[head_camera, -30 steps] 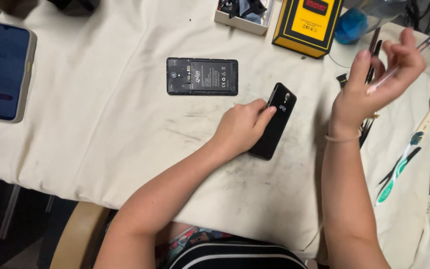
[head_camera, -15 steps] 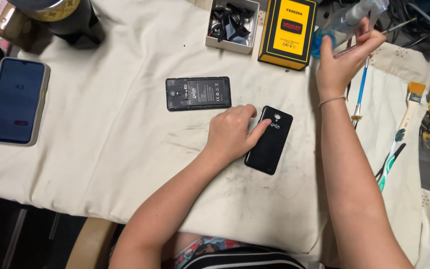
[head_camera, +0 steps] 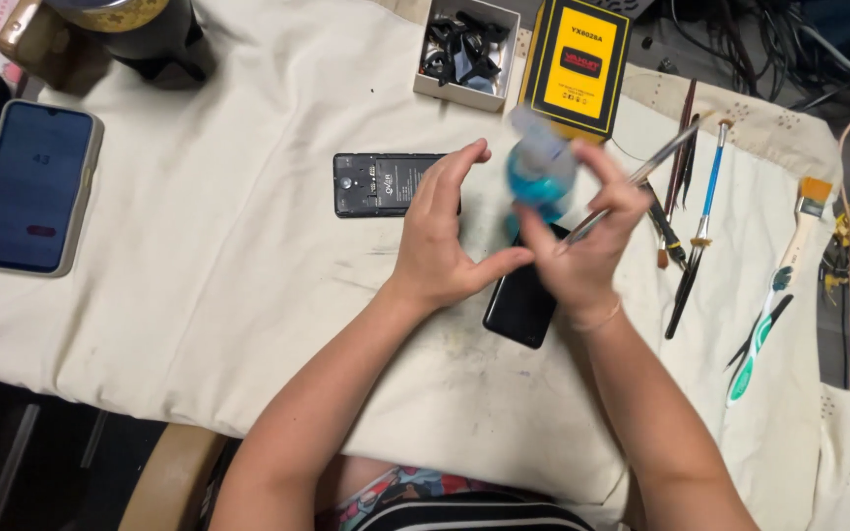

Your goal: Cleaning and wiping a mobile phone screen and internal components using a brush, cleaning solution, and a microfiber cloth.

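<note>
Right hand (head_camera: 582,251) brought blurred blue-tinted clear bottle (head_camera: 540,172) down from far edge, gripping it plus thin tool; left hand (head_camera: 445,236) lifted off, open, empty. Under hands: one black phone (head_camera: 521,300). Three phones on worktop.

Matt, stained cloth (head_camera: 248,295) – glossy black phone (head_camera: 521,305), clear blue plastic bottle (head_camera: 540,172).

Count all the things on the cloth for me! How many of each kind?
Phones: 3, one in a case, one opened up, one black
Boxes: 2, one yellow, one holding small parts
Brushes: 3
Bottle: 1, blue, in the right hand
Total: 9
</note>
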